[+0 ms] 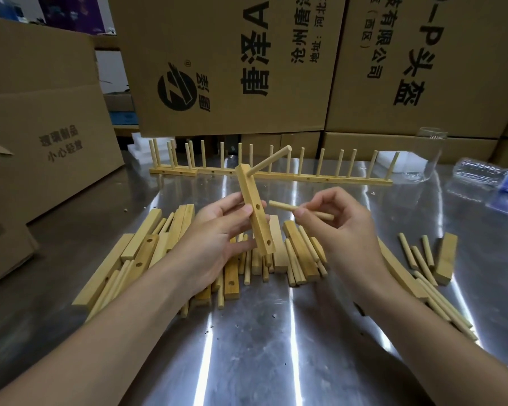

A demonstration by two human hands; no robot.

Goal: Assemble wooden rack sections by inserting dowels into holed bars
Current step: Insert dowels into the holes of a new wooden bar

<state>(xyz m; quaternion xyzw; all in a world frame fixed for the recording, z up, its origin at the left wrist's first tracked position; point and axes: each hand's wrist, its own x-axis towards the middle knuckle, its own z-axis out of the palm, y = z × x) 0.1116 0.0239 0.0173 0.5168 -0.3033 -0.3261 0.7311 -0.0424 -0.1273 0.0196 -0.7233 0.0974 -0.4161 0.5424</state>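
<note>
Centre: a holed bar (251, 191), nearly upright above the surface (261, 347), is gripped by the left hand (220, 230). One seated dowel (269, 160) juts from its top end toward 2 o'clock. At the bar's 3 o'clock the right hand (340, 221) pinches a loose dowel (283, 206), tip near the middle hole, not touching. Likely risks: the tip enters tilted and jams, or the bar twists in the grip. The left thumb lies just beside that hole. A pile of spare bars and dowels (147, 253) lies at 6 o'clock; finished rack sections (305, 177) stand at 12; a glass jar (428, 153) and plastic bottle (487, 180) sit at 2.
</note>
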